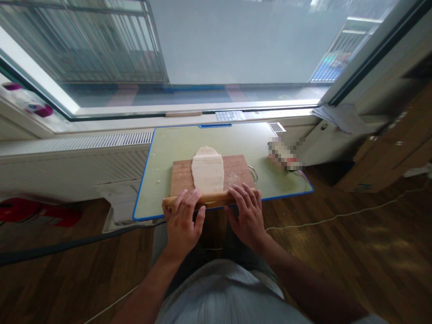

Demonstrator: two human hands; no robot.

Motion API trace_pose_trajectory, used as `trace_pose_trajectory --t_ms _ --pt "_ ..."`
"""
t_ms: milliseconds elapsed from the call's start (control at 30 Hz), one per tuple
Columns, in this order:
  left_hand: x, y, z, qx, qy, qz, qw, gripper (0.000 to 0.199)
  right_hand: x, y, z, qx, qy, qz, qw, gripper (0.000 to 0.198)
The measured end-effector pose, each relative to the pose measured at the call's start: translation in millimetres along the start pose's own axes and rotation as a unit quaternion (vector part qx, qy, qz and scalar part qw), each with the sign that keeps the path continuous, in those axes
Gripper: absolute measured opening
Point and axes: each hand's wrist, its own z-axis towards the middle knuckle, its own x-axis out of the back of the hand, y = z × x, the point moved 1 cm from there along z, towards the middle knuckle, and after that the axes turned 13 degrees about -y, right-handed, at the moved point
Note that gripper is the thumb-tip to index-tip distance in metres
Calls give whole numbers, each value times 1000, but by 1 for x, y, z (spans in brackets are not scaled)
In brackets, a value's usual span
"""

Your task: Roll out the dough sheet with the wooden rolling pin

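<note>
A long flat oval of dough (pixel 208 171) lies across a wooden cutting board (pixel 236 168), its far end hanging past the board's back edge. At the near edge of the board is a wooden rolling pin (pixel 216 196), lying crosswise at the dough's near end. My left hand (pixel 184 220) rests over the pin's left end, fingers on top and thumb on the near side. Over its right end lies my right hand (pixel 246 213), its fingers also bent across the pin. The pin's far ends are partly hidden under my fingers.
Under the board is a pale green mat (pixel 162 157) with a blue rim. A pixelated packet (pixel 285 155) sits on its right side. Beyond stand a radiator (pixel 67 166) and a window. A cardboard box (pixel 388 144) is at right, a red object (pixel 37 211) at left, cables (pixel 337 218) below.
</note>
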Motion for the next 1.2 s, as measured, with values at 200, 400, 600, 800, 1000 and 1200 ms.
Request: trace_pose_trajectory --t_ms 200,400,600,800,1000,1200 --pt "-7 -7 -9 -40 42 -4 998 46 -2 0 -9 19 22 7 1000 50" --pt "-14 -9 -15 -58 71 19 996 46 -3 0 -15 30 37 13 999 56" --pt "-13 -7 -11 -18 36 40 998 44 -3 3 -11 17 22 -9 1000 51" --pt "0 -5 14 31 -61 31 997 46 1 5 12 -23 -36 -29 999 49" --pt "3 -5 40 70 -102 25 992 57 1 9 44 -61 -71 -44 995 50" --pt "-1 -15 68 98 -134 28 986 60 1 13 76 -90 -96 -49 990 49"
